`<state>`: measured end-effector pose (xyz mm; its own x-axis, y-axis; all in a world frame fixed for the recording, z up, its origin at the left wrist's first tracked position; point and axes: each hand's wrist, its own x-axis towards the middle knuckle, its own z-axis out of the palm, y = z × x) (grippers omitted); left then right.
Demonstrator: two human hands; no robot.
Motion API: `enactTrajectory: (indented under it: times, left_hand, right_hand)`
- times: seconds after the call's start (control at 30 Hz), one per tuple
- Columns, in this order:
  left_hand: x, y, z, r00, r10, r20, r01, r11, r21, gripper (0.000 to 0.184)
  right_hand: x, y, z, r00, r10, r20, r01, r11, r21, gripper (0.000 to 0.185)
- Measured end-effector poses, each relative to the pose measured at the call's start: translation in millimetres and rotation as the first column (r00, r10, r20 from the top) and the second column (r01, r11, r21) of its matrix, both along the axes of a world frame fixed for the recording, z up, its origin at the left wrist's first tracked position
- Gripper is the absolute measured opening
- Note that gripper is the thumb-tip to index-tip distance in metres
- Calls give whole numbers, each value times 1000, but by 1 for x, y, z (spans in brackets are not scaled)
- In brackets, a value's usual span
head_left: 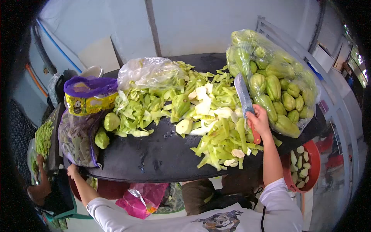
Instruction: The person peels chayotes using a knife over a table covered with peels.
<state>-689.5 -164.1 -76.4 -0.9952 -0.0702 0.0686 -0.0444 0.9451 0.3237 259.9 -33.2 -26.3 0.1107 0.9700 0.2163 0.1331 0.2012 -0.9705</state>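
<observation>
My right hand (259,120) is closed around the orange handle of a kitchen knife (243,92), whose broad blade points up and away over the table. Below and beside the knife lies a heap of green peelings (220,143) with pale cut pieces in it. The big clear plastic bag (284,85) of whole green chayotes is just right of the blade. My left hand (72,170) is low at the table's left edge, by the purple mesh bag (79,135); its fingers are mostly hidden. Nearby are a whole chayote (112,121) and a partly peeled chayote (184,127).
The dark table (131,158) has a crumpled clear bag (148,73) among peelings at the back. A red bucket (319,166) with peeled chayotes stands below right. A pink bag (145,199) is under the front edge. Another person's arm (40,185) shows at far left.
</observation>
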Motion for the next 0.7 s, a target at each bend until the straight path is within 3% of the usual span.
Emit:
enactTrajectory:
  times: [0.1,0.17,0.23,0.3,0.37,0.4,0.43,0.47,0.5,0.53,0.57,0.6,0.63,0.7]
  left_hand:
    - [79,-4,50,980,162,-119,-143,978,155,69]
    - [120,-1,86,922,156,-353,-56,959,279,67]
    - [118,7,105,625,-24,-780,241,957,163,57]
    - [132,38,133,322,-121,-939,434,901,32,49]
    - [217,84,166,138,-188,-972,883,468,34,34]
    - [275,104,172,315,-283,-906,949,107,297,31]
    - [323,117,179,42,-356,-933,994,110,3,40]
    - [375,128,183,32,-532,-846,1000,16,27,42]
    - [407,141,173,17,-686,-727,973,-157,170,43]
    - [438,161,156,-17,-771,-636,926,-252,281,47]
    - [478,164,158,-53,-912,-408,962,-156,223,56]
    - [509,173,146,-57,-965,-255,948,-133,290,72]
    - [528,187,127,-187,-943,-275,955,-241,175,85]
    - [561,206,102,-231,-964,-131,956,-249,153,97]
  right_hand:
    - [0,1,0,1000,-4,25,4,1000,-5,10]
    - [-1,1,2,1000,10,21,-10,1000,-12,10]
    - [-3,-1,4,999,2,48,-1,1000,-9,10]
    - [-2,-1,3,999,9,48,-9,1000,-7,10]
    - [-3,0,2,999,20,38,-20,1000,2,10]
    - [-1,0,1,999,13,30,-14,1000,8,10]
    - [1,0,1,1000,1,23,-2,1000,16,9]
    - [3,0,0,1000,-5,17,5,1000,21,9]
    - [5,1,-1,1000,4,17,-5,1000,19,9]
    - [7,1,-4,1000,13,17,-13,1000,14,9]
    - [8,-1,-4,1000,7,18,-8,1000,20,9]
    - [8,-1,-3,1000,20,11,-20,1000,18,9]
    - [8,0,-3,999,33,4,-33,999,16,9]
    - [9,1,-6,1000,21,-3,-21,999,46,11]
